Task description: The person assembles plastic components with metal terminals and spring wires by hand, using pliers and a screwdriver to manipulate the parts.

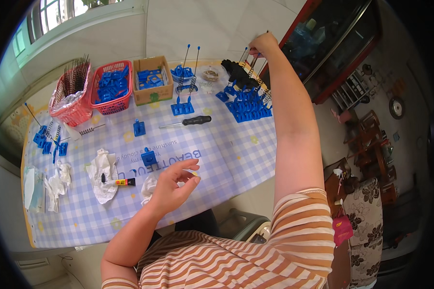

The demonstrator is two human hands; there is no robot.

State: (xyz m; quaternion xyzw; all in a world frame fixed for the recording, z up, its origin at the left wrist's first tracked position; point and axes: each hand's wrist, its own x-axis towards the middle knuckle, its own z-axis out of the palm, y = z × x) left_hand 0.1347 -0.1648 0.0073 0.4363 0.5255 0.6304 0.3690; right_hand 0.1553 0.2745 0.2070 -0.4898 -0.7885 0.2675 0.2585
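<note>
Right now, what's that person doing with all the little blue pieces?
A person sits at a checked table covered with small blue plastic parts. The right hand reaches to the far side and pinches a thin rod above a cluster of blue parts. The left hand hovers open near a blue block and a small glue tube.

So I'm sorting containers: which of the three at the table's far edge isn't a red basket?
The brown cardboard box of blue plastic parts, rightmost of the three; both red plastic baskets sit to its left.
</note>
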